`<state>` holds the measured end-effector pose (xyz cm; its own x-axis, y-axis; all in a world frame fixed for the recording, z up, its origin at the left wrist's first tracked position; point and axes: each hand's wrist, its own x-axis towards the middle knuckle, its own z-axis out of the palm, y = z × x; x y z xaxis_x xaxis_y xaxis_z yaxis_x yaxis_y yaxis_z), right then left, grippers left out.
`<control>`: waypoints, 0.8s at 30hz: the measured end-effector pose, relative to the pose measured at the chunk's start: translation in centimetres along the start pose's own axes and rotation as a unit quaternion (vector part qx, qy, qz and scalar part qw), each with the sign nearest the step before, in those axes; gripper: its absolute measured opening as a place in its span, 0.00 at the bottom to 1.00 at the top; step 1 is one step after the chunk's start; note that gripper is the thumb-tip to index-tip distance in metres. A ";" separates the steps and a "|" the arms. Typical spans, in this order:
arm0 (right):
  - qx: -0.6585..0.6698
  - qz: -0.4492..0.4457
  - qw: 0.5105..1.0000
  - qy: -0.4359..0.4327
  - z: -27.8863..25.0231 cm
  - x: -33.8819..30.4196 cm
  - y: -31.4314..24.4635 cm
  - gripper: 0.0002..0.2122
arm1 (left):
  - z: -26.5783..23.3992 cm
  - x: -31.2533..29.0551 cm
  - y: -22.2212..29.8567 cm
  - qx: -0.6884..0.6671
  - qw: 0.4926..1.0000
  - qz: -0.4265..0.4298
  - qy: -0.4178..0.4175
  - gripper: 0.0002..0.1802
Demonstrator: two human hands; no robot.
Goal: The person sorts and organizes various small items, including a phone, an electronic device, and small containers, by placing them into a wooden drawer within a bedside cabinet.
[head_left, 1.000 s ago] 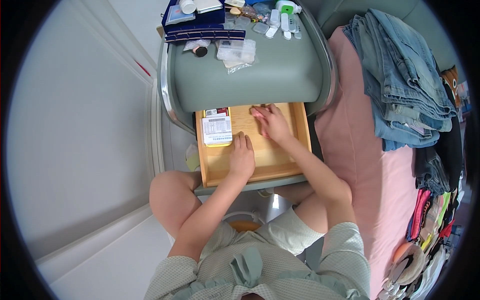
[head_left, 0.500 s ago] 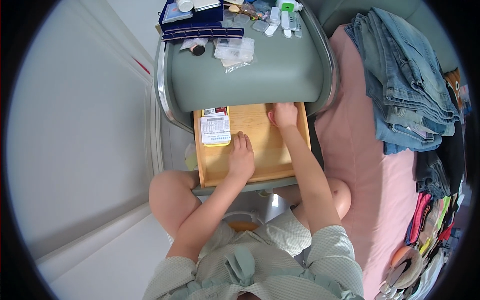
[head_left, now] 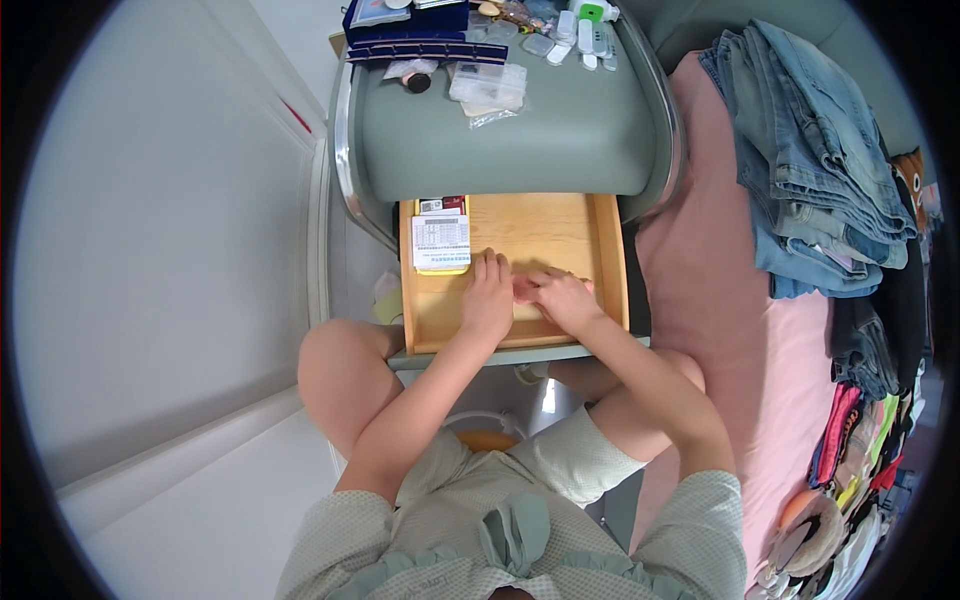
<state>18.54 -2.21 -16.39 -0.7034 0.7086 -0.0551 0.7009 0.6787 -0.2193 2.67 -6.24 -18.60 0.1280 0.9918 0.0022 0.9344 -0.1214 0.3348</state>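
A wooden drawer (head_left: 412,318) is pulled out over my knees. Inside it, my right hand (head_left: 565,299) is closed on a small pink item (head_left: 522,290) whose kind is mostly hidden by the fingers. A bit of pink also peeks out on the far side of this hand. Just left of the pink item, my left hand (head_left: 489,300) rests in the drawer with its fingers stretched forward, holding nothing that I can see. Beyond its fingertips, along the drawer's left side, lies a yellow tray (head_left: 442,271) with a white printed paper (head_left: 441,240) and cards on top.
Above the drawer is a grey-green padded seat (head_left: 510,155) with metal-edged sides. It bears a dark blue box (head_left: 425,50), a clear plastic case (head_left: 488,84) and several small containers. On the right, folded jeans (head_left: 800,150) lie on a pink bed cover (head_left: 690,250).
My right hand has come from the drawer's far right corner toward me and to the left, bringing the pink item beside my left hand. The left hand stays nearly in place. The view has shifted slightly.
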 end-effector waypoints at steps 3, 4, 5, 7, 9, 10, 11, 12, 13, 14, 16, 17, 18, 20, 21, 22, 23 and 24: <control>0.138 -0.036 0.983 -0.114 -2.6 0.9 0.5 0.13 | -0.3 -0.4 -0.6 -0.030 0.999 0.002 0.036 0.27; 0.163 -0.005 0.985 -0.047 -2.6 1.4 0.9 0.14 | -0.5 -0.3 -1.0 -0.044 0.999 0.012 0.020 0.27; 0.186 0.028 0.982 0.019 -2.4 1.5 1.4 0.14 | -1.0 -0.2 -1.0 -0.060 0.998 0.023 0.003 0.26; 0.183 0.041 0.977 0.099 -1.0 1.8 1.2 0.13 | -2.0 -0.2 -1.0 -0.062 0.997 0.032 -0.024 0.24; 0.040 0.025 0.996 0.070 0.2 1.6 0.0 0.13 | -2.8 -0.8 -1.8 -0.057 0.996 0.034 -0.052 0.23; 0.034 0.004 0.996 0.083 0.6 1.3 0.3 0.09 | -3.0 -1.2 -2.2 -0.061 0.996 0.028 -0.065 0.22; 0.035 0.004 0.996 0.083 0.6 0.9 0.8 0.09 | -3.4 -1.5 -2.4 -0.064 0.995 0.022 -0.078 0.22; 0.068 -0.068 0.994 0.041 0.5 0.3 1.6 0.10 | -3.9 -1.9 -2.7 -0.063 0.995 0.022 -0.079 0.22; 0.101 -0.139 0.985 0.000 0.5 -0.1 2.0 0.10 | -4.5 -2.4 -3.1 -0.065 0.991 0.015 -0.113 0.19; 0.100 -0.141 0.985 0.000 0.0 0.0 1.9 0.10 | -5.5 -2.7 -3.4 -0.067 0.987 0.008 -0.145 0.16; 0.164 -0.129 0.971 -0.115 -1.6 0.2 1.6 0.10 | -7.4 -2.8 -3.9 -0.041 0.979 -0.005 -0.200 0.15; 0.164 -0.130 0.971 -0.115 -2.4 0.6 1.0 0.10 | -8.2 -3.0 -4.1 -0.014 0.966 -0.016 -0.257 0.13; 0.154 -0.124 0.977 -0.083 -2.7 1.5 -0.1 0.10 | -8.4 -3.3 -4.3 -0.014 0.966 -0.017 -0.258 0.13; 0.171 -0.123 0.976 -0.059 -2.7 3.8 -2.6 0.11 | -8.7 -3.9 -4.6 -0.024 0.975 -0.014 -0.218 0.13; 0.200 -0.131 0.969 -0.067 -2.5 5.1 -4.1 0.11 | -8.5 -4.5 -5.1 -0.022 0.975 -0.016 -0.219 0.13; 0.201 -0.132 0.968 -0.066 -1.3 6.1 -5.2 0.11 | -7.8 -5.2 -5.6 -0.015 0.985 -0.008 -0.169 0.13; 0.141 -0.201 0.969 -0.024 0.4 7.1 -5.9 0.11 | -7.1 -5.7 -5.9 -0.008 0.993 0.001 -0.118 0.13; 0.080 -0.270 0.959 0.018 1.1 7.8 -6.5 0.12 | -6.3 -6.4 -5.8 -0.007 0.993 -0.001 -0.118 0.13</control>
<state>8.40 -1.34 -16.42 -0.9526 0.2693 0.1416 0.2055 0.9127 -0.3533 -5.61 -11.60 -14.63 0.2023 0.9547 -0.2185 0.9304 -0.1176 0.3472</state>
